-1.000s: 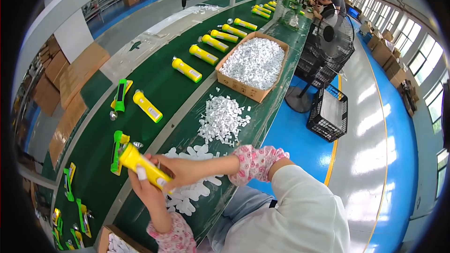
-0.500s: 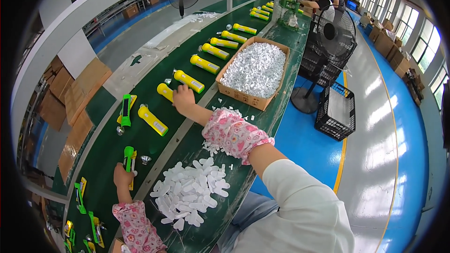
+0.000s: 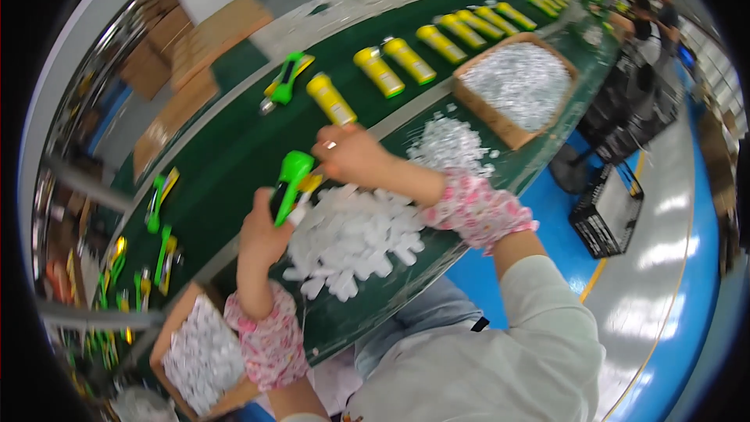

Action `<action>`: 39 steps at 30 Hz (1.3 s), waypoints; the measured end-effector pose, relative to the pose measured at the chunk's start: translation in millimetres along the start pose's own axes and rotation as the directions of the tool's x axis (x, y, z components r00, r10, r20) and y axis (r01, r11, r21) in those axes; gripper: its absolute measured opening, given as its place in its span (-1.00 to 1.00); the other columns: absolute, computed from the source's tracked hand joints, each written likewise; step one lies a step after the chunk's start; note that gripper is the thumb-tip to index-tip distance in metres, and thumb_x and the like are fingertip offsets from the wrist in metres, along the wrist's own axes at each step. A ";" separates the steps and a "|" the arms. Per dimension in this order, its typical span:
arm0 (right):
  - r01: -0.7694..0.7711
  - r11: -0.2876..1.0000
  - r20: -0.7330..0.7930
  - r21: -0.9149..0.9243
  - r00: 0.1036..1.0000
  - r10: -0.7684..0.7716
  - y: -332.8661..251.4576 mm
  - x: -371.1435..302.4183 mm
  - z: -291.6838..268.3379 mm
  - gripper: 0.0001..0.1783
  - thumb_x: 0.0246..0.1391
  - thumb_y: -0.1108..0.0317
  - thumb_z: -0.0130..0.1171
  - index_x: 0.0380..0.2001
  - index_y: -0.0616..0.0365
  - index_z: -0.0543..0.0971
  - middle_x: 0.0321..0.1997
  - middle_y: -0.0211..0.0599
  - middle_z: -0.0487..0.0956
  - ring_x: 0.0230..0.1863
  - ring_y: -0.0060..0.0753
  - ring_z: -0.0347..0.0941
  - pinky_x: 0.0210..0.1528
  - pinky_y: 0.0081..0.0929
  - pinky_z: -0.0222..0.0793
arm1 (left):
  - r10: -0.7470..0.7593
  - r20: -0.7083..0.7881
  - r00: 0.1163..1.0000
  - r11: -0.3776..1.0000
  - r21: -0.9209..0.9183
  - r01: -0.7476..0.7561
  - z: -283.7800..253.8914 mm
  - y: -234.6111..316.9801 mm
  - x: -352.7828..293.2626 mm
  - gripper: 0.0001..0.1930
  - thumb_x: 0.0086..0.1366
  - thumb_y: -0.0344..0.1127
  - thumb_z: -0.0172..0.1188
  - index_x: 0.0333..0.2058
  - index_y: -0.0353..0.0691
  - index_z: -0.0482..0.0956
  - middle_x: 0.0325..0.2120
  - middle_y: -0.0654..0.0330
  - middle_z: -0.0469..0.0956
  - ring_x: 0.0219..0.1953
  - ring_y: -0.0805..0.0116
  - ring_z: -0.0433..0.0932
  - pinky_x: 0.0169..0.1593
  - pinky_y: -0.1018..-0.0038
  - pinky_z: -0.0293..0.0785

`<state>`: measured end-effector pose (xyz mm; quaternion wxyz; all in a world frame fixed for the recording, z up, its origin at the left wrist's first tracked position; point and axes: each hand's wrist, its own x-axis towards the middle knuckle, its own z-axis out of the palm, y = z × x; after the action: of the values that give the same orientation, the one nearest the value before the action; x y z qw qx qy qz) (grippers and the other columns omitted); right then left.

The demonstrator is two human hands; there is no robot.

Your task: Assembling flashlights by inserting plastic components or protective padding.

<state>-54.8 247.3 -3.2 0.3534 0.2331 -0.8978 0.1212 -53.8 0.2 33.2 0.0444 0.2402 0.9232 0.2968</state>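
My left hand (image 3: 264,236) is closed round a green plastic flashlight part (image 3: 292,177), held upright at the left edge of a pile of white oblong plastic pieces (image 3: 355,234). A yellow part (image 3: 311,183) shows beside the green one. My right hand (image 3: 351,158) is just to the right of it, above the pile. Its fingers are bent and blurred, so whether they grip anything is unclear. Beyond my right hand a yellow flashlight body (image 3: 331,99) lies on the green belt (image 3: 226,156). Further left on the belt lies another green and yellow part set (image 3: 289,78).
A carton of small shiny pieces (image 3: 516,82) stands at the right, beside a loose heap of small white bits (image 3: 449,144). Several yellow flashlight bodies (image 3: 408,60) line the belt. Another carton of white pieces (image 3: 205,355) is at lower left. A black crate (image 3: 609,211) sits on the floor.
My left hand has brought the green part off the belt to the white pile. My right hand has left the yellow flashlights and come in beside it. The head view has turned.
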 end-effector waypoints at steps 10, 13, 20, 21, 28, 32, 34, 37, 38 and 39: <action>-0.254 0.789 0.214 0.559 0.964 0.158 -10.0 -3.9 -4.3 -0.46 -0.11 0.41 0.32 0.02 0.09 0.44 -0.10 -0.21 0.44 -0.06 -0.02 0.41 -0.05 -0.19 0.39 | -0.191 0.171 0.967 0.705 -0.661 0.257 22.6 -41.3 -38.4 -0.55 0.41 -0.02 -0.04 0.07 -0.27 0.33 -0.25 0.12 0.51 -0.24 0.42 0.44 -0.13 0.48 0.39; -0.259 0.922 0.378 0.286 0.915 0.140 9.3 -27.5 0.5 -0.66 -0.08 0.44 0.27 -0.16 0.11 0.53 -0.20 -0.14 0.46 -0.11 0.00 0.42 -0.11 -0.24 0.40 | -0.226 0.252 0.941 0.380 -0.866 0.323 31.0 -45.6 -36.5 -0.47 0.38 0.09 -0.01 -0.03 -0.33 0.42 -0.28 0.11 0.54 -0.32 0.35 0.54 -0.19 0.38 0.52; -0.340 0.868 0.348 0.362 0.913 0.213 -27.9 -53.1 4.0 -0.88 -0.13 0.52 0.21 -0.42 0.21 0.56 -0.38 -0.11 0.47 -0.26 0.01 0.43 -0.22 -0.22 0.38 | -0.055 0.232 0.971 -0.478 -0.860 0.179 92.0 -45.5 -26.0 -0.63 0.14 -0.08 0.27 -0.20 -0.22 0.52 -0.28 0.06 0.59 -0.23 0.13 0.61 -0.14 0.15 0.58; -0.425 0.858 0.422 0.289 0.861 0.284 -31.7 -56.4 -5.6 -0.87 -0.12 0.48 0.24 -0.42 0.22 0.55 -0.40 -0.12 0.46 -0.30 0.00 0.42 -0.26 -0.22 0.36 | -0.082 0.230 0.970 -0.495 -0.854 0.161 103.4 -38.8 -22.9 -0.61 0.11 -0.07 0.29 -0.21 -0.23 0.51 -0.35 0.10 0.58 -0.30 0.15 0.60 -0.18 0.18 0.58; -0.516 0.777 0.524 0.361 0.801 0.289 -40.8 -50.9 4.7 -0.76 -0.28 0.57 0.30 -0.43 0.24 0.51 -0.39 -0.18 0.45 -0.32 -0.12 0.37 -0.28 -0.31 0.31 | -0.093 0.105 0.990 -0.529 -0.848 0.040 67.4 -8.9 -46.4 -0.44 0.24 0.04 0.17 0.11 -0.14 0.34 -0.22 0.17 0.47 -0.15 0.24 0.52 -0.06 0.18 0.49; -0.549 0.691 0.540 0.470 0.798 0.267 -46.2 -45.5 0.7 -0.81 -0.21 0.60 0.22 -0.43 0.25 0.47 -0.40 -0.25 0.44 -0.33 -0.28 0.41 -0.26 -0.44 0.33 | 0.039 0.035 0.999 -0.631 -0.774 0.052 70.9 -20.5 -46.5 -0.39 0.32 0.21 -0.01 0.14 -0.14 0.33 -0.12 0.16 0.49 -0.09 0.26 0.51 0.01 0.18 0.46; -0.571 0.636 0.541 0.519 0.796 0.272 -46.3 -45.3 -4.2 -0.84 -0.17 0.61 0.19 -0.44 0.26 0.45 -0.41 -0.29 0.45 -0.34 -0.36 0.42 -0.25 -0.49 0.34 | -0.051 0.099 0.994 -0.573 -0.818 0.052 64.4 -12.9 -49.0 -0.38 0.30 0.26 -0.04 0.10 -0.11 0.37 -0.17 0.15 0.54 -0.11 0.27 0.54 -0.01 0.19 0.49; -0.587 0.551 0.513 0.593 0.803 0.303 -34.7 -50.4 -14.3 -0.90 -0.05 0.61 0.13 -0.41 0.26 0.45 -0.44 -0.39 0.45 -0.41 -0.59 0.41 -0.29 -0.63 0.35 | -0.001 0.144 0.990 -0.600 -0.792 0.115 83.2 -22.2 -47.1 -0.46 0.30 0.19 0.03 0.05 -0.11 0.39 -0.21 0.10 0.57 -0.19 0.24 0.59 -0.08 0.24 0.54; -0.594 0.561 0.512 0.577 0.798 0.318 -33.2 -50.7 -19.1 -0.90 -0.05 0.61 0.13 -0.41 0.26 0.45 -0.44 -0.39 0.45 -0.41 -0.59 0.41 -0.29 -0.63 0.35 | 0.018 0.148 0.989 -0.609 -0.783 0.129 88.0 -23.7 -44.4 -0.46 0.30 0.19 0.03 0.05 -0.11 0.39 -0.21 0.10 0.57 -0.19 0.24 0.59 -0.08 0.24 0.54; -0.634 0.505 0.528 0.586 0.771 0.356 -31.1 -50.0 -23.1 -0.91 -0.02 0.60 0.13 -0.39 0.26 0.47 -0.42 -0.40 0.46 -0.40 -0.60 0.40 -0.28 -0.63 0.35 | 0.007 0.111 0.994 -0.596 -0.798 0.093 94.3 -24.1 -40.9 -0.46 0.30 0.18 0.04 0.05 -0.12 0.39 -0.20 0.08 0.57 -0.17 0.23 0.60 -0.08 0.23 0.55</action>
<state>6.4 246.0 -19.5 0.0162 0.1002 -0.8431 0.5280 -6.7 13.6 -60.3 0.2744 0.0320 0.1599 0.9477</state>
